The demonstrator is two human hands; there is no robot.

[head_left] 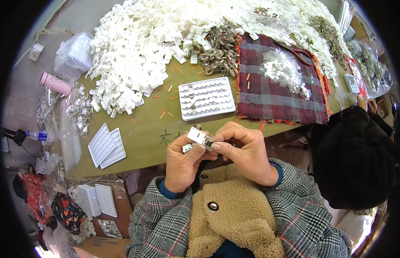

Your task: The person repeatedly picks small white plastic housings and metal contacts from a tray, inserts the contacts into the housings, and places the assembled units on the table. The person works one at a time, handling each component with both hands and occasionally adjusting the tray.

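Observation:
My left hand [181, 161] is closed around a small white plastic case [196, 135] with a slot in its face, held above the table's near edge. A second white piece [187, 148] shows between the same fingers. My right hand [247, 150] pinches with thumb and forefinger at small dark parts [208, 143] beside the case. What exactly lies in that pinch is hidden by the fingertips. Beyond my hands, a white tray [231, 108] holds rows of round white pieces. Thin orange strips [162, 115] lie scattered about the green tabletop [148, 148].
A big heap of white plastic cases [135, 47] covers the far side. Clear plastic bits [281, 69] and scissors [296, 53] lie on a plaid cloth [286, 105]. Two white trays [103, 145] overlap at left, near a pink bottle [55, 83]. Someone in black [355, 159] sits at right.

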